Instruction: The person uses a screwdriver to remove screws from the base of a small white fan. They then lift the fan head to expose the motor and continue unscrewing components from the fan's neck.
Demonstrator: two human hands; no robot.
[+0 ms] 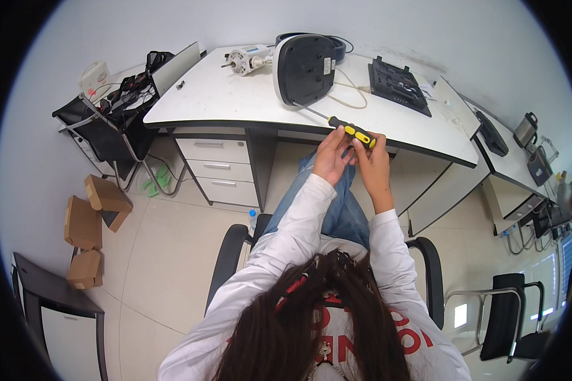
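A screwdriver (351, 131) with a black and yellow handle is held in front of me at the desk's near edge. My left hand (330, 157) has its fingers closed around the front part of the handle. At the rear end of the handle, my right hand (373, 166) grips it. The shaft points up and left, its tip at the lower edge of the black underside of a white appliance base (306, 70). That base stands tipped on its side, underside facing me. Joined to it on the left lies a white motor part (243, 61) with a metal shaft sticking out.
The white desk (203, 101) has drawers (216, 168) below. A dark ring-shaped part (338, 49) and a pale cable (353, 103) lie behind the base. Right of them rests a black tool case (398, 87). Cardboard boxes (82, 222) and chairs (505, 317) stand around.
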